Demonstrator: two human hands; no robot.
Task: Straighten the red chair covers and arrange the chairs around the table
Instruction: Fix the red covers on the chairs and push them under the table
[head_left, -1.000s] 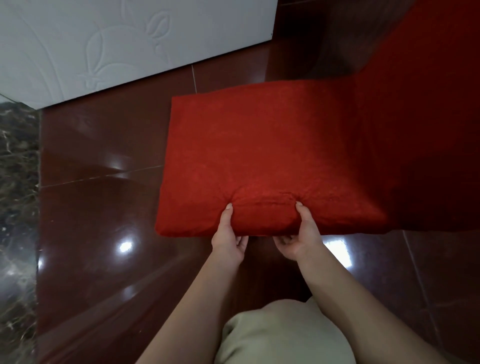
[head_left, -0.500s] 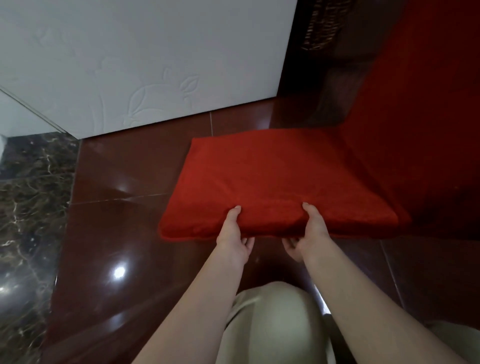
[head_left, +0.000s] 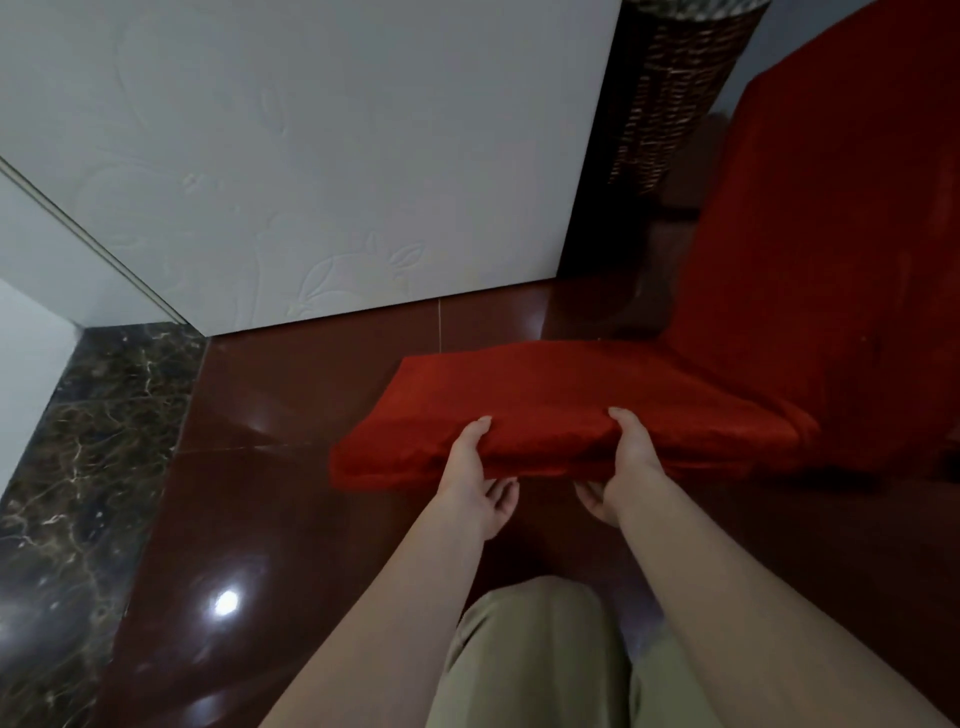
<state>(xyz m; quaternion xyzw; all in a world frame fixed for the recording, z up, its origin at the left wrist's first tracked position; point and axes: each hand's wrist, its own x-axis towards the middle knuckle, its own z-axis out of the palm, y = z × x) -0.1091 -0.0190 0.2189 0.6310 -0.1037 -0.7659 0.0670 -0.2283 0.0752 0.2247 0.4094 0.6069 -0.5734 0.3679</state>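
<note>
Red chair cover, one, gripped by left hand and right hand.

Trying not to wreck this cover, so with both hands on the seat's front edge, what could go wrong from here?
The left grip and right grip pinch only the front edge of the cover; a hard tug may bunch it. The floor looks glossy, so the chair might slide when pulled.
</note>
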